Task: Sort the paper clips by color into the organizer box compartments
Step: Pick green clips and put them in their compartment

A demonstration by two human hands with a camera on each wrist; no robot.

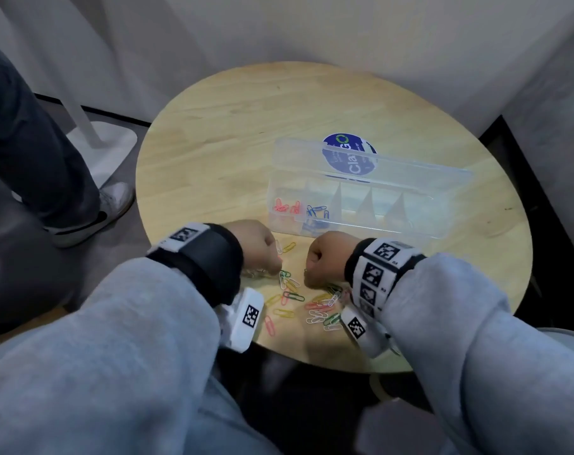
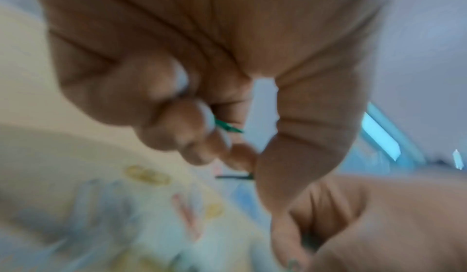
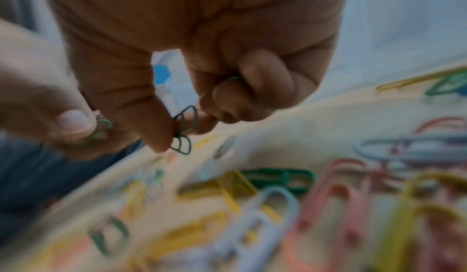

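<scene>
Your left hand and right hand each pinch green paper clips near the organizer box, gathering one color.

A round blue sticker under the organizer box lid reads "Cla…".

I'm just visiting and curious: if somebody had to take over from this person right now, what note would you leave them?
Left hand: pinching a green clip.
Right hand: pinching green clips.
Organizer box: open on the table, red clips in the leftmost compartment, blue clips in the next; the others look empty.
Left to do: the mixed pile of green, yellow, white and red clips lies loose near the table edge.
</scene>
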